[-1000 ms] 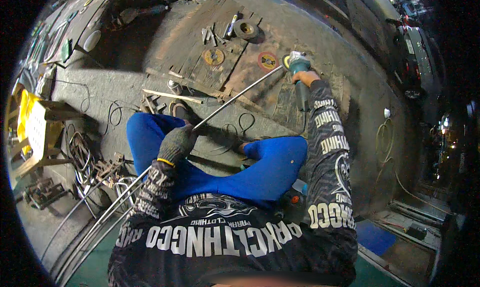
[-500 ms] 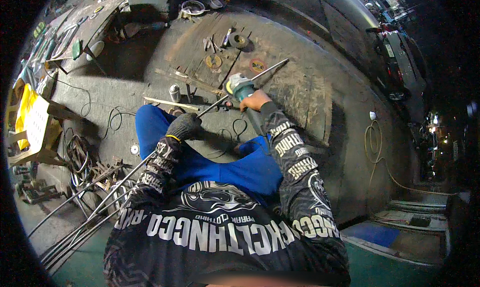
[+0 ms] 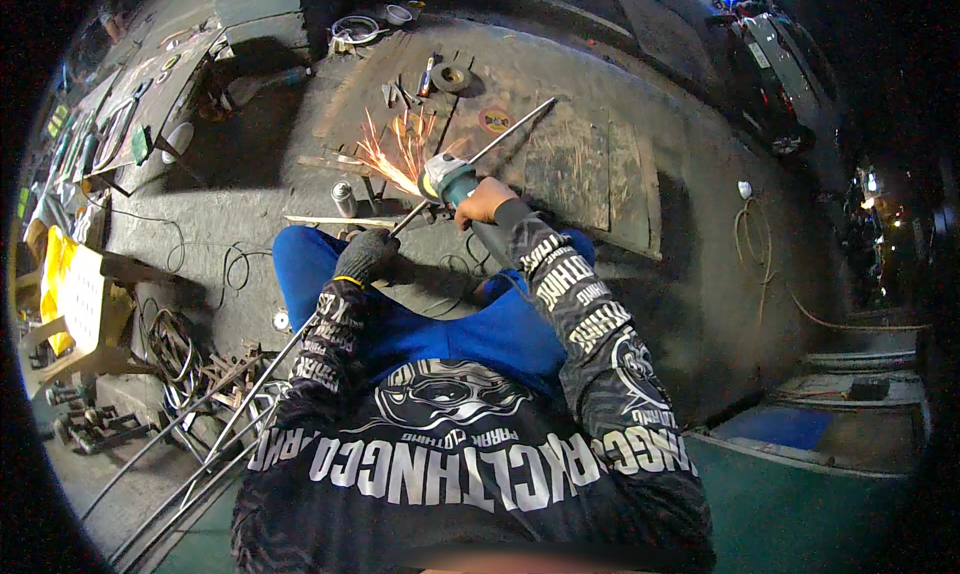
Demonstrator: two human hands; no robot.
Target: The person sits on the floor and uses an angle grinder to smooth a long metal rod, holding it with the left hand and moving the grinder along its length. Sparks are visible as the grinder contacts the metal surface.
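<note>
My left hand (image 3: 368, 255), in a dark knit glove, is closed round a long thin metal rod (image 3: 515, 131). The rod slants from beside my left arm up to the far right, over a wooden board. My bare right hand (image 3: 484, 202) grips an angle grinder (image 3: 456, 181) with a teal body and grey head. Its disc side meets the rod just beyond my left hand, and orange sparks (image 3: 398, 154) fan out from there to the far left. The exact contact spot is hidden by the grinder head.
On the worn wooden board (image 3: 590, 164) lie a tape roll (image 3: 451, 78) and round discs (image 3: 495, 121). A spray can (image 3: 344, 200) stands left of the grinder. More rods, scrap metal (image 3: 225, 379), cables and a plastic chair (image 3: 90, 299) are at left. A hose (image 3: 755, 244) lies at right.
Sparks now fly from the grinder; none showed before. The grinder and my right hand appear slightly further left and lower, while my left hand keeps hold of the rod.
</note>
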